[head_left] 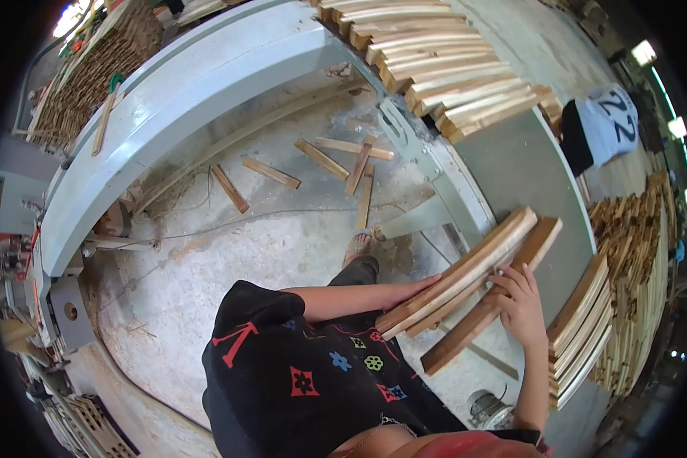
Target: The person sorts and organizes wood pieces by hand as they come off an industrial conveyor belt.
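Observation:
Several curved wooden slats are held at a slant in front of my body, their upper ends over the grey machine table. My left hand grips the slats from the left side, its fingers partly hidden behind the wood. On the other side my right hand has its fingers wrapped over a separate darker-edged slat, which lies apart from the others at its lower end.
A row of slats lies on the machine table. Another stack stands at my right, beside larger piles. Offcuts litter the floor beneath the curved machine frame. A person in a numbered shirt is at far right.

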Demonstrator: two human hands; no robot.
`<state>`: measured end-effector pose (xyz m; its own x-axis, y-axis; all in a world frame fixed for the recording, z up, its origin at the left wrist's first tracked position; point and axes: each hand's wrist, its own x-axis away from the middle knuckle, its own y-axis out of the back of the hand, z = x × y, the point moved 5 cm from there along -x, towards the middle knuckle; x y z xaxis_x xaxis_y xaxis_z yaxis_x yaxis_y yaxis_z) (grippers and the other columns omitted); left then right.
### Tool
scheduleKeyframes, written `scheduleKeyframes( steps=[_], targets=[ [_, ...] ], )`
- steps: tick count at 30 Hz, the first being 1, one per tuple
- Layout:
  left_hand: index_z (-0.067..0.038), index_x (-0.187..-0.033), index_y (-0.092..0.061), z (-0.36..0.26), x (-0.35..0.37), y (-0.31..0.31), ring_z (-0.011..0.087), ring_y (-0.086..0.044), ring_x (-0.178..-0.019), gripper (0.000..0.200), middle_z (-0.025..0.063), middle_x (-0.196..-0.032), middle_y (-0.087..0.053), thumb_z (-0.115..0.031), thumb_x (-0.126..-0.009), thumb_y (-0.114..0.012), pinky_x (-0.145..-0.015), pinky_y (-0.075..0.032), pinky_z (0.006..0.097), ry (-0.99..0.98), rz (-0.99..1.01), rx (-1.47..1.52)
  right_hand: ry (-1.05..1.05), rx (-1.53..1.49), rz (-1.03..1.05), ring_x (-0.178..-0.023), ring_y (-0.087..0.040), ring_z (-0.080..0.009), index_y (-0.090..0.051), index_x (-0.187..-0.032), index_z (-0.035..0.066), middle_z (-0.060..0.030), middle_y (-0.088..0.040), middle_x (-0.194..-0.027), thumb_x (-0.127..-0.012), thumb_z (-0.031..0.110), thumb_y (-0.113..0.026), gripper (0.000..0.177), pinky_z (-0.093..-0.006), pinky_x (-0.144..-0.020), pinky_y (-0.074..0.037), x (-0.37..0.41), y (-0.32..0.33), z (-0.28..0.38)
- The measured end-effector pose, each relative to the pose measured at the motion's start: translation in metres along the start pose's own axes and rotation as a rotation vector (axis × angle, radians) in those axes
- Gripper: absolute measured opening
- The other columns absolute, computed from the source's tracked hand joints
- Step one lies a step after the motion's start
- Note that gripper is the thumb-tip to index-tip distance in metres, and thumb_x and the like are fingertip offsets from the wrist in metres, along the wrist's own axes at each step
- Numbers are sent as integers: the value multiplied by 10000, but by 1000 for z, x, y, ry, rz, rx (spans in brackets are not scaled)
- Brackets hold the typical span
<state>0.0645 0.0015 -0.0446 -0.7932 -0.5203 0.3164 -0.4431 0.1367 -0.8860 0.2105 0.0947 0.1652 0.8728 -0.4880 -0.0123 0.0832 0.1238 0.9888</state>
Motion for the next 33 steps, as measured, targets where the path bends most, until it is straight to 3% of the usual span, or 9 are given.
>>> scheduleKeyframes(
  steps=[8, 12, 14, 18, 24, 26, 27, 30, 33],
  targets=[
    [-88, -1507, -428, -12, 1, 4, 236, -527, -1325, 916, 147, -1487, -495, -779, -905, -415, -1108, -430, 396, 5, -113, -33, 171, 116, -77, -1242, -550, -274, -633, -883, 90, -84, -609, -1293, -764, 131, -650, 127, -445, -1099, -435, -9, -30, -9],
    [-89, -1505, -426, 0, -2, 31, 252, -590, -1213, 977, 154, -1368, -578, -828, -866, -410, -1038, -475, 434, 72, -201, -55, 331, 276, -63, -1309, -513, -279, -583, -948, 103, -77, -547, -1425, -787, 137, -661, 182, -472, -1055, -449, 7, -46, -22],
    [-111, -1513, -420, 0, -6, 22, 258, -590, -1176, 1017, 151, -1321, -594, -876, -849, -323, -1030, -461, 446, 1, -41, -10, 339, 364, -94, -1316, -498, -270, -566, -1034, 121, -47, -541, -1428, -808, 150, -632, 237, -450, -1030, -446, 14, -47, -31],
    [-158, -1574, -309, 4, -3, 5, 283, -456, -1353, 1085, 124, -1489, -464, -922, -804, -305, -1087, -397, 491, 19, 3, -9, 352, 397, -99, -1223, -534, -218, -565, -1103, 143, -25, -577, -1298, -848, 170, -586, 257, -393, -1028, -451, 23, -48, -35],
    [-102, -1390, -496, 13, -9, 13, 271, -567, -1205, 1020, 118, -1312, -580, -916, -796, -341, -1059, -443, 505, -1, -32, 126, 409, 454, -86, -1167, -564, -199, -564, -1177, 139, -27, -583, -1204, -795, 166, -642, 390, -378, -1081, -450, 21, -38, -30],
    [-100, -1298, -563, 32, -28, 55, 269, -609, -1121, 971, 106, -1206, -630, -908, -796, -368, -1038, -463, 510, -27, 182, 281, 363, 461, -164, -1132, -592, -220, -577, -1169, 118, -53, -611, -1174, -793, 156, -668, 388, -389, -1087, -453, 17, -11, -25],
    [-90, -1162, -610, 25, -22, 47, 258, -644, -981, 883, 87, -1034, -653, -878, -806, -427, -975, -511, 473, -18, -43, 247, 343, 454, -198, -1114, -606, -231, -583, -1165, 108, -66, -625, -1159, -792, 152, -681, 388, -394, -1090, -454, 16, 5, -20],
    [-73, -1183, -607, 28, -33, 66, 254, -654, -955, 898, 94, -1011, -651, -870, -828, -396, -906, -535, 415, -27, -15, 199, 35, 395, -374, -1022, -657, -284, -597, -1151, 65, -128, -665, -1093, -831, 191, -727, 368, -398, -977, -522, 26, 66, -26],
    [-130, -1161, -619, 23, -33, 44, 242, -616, -1024, 772, 44, -1013, -634, -814, -879, -401, -945, -486, 405, -31, 9, 181, -578, 268, -568, -937, -679, -322, -596, -1148, 29, -167, -683, -1036, -893, 278, -719, 377, -406, -831, -560, 32, 91, -15]
  ],
)
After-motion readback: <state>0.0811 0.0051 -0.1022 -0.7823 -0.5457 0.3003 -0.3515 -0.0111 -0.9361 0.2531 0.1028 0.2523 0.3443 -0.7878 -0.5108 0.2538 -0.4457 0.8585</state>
